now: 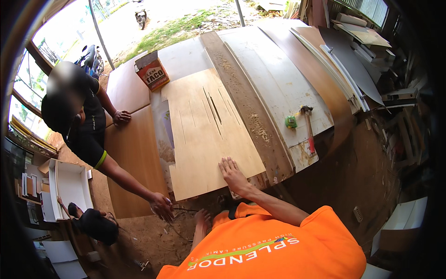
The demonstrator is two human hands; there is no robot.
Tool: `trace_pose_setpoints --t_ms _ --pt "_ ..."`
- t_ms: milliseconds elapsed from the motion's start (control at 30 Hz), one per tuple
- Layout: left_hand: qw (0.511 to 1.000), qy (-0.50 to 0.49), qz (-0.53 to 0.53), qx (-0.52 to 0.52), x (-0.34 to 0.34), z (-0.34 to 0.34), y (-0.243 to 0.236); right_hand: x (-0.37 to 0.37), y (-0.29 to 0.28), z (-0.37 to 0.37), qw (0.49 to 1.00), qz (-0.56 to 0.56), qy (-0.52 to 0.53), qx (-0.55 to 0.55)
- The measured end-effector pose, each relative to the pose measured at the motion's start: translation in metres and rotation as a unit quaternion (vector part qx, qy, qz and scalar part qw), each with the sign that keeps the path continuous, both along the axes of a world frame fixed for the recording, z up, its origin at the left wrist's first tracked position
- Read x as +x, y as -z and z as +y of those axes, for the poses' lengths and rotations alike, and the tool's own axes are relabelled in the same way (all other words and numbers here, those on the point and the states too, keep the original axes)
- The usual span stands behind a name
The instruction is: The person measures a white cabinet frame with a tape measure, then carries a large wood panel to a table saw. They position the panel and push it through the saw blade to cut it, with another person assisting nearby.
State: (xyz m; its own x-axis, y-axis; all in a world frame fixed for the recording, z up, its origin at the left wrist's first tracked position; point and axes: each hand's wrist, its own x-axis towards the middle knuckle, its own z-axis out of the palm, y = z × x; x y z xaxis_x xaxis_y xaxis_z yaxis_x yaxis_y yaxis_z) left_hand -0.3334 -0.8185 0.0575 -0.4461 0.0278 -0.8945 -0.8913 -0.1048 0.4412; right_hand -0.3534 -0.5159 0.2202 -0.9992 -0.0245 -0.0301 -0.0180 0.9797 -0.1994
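Plywood sheet (200, 162), head view: pale and thin, lying flat across the middle of the counter (292, 95). The right hand (234, 176) rests palm down, fingers extended, on its near right part; the left hand (202, 217) is low by the near edge, its grip not discernible. The sheet is probably light for its breadth, fairly stiff, and weakest around its long slits (215, 110). Opposite solid edges should offer the best hold, away from the notched left side.
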Motion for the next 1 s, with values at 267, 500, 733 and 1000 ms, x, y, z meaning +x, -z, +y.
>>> trace_pose_setpoints --t_ms 267,500,733,1000 --pt "0.882 -0.269 0.197 0.335 -0.031 0.019 0.009 0.006 0.026 0.009 0.999 0.016 0.009 -0.037" --pt "0.902 -0.315 0.161 0.247 -0.072 0.012 0.045 0.007 0.001 0.013 0.997 -0.018 0.008 -0.071" --pt "0.909 -0.312 0.144 0.235 -0.079 0.021 0.066 0.011 0.002 0.008 0.989 -0.001 0.026 -0.147" --pt "0.902 -0.312 0.163 0.250 -0.109 -0.001 0.074 0.014 0.045 0.008 0.989 0.053 0.042 -0.135"
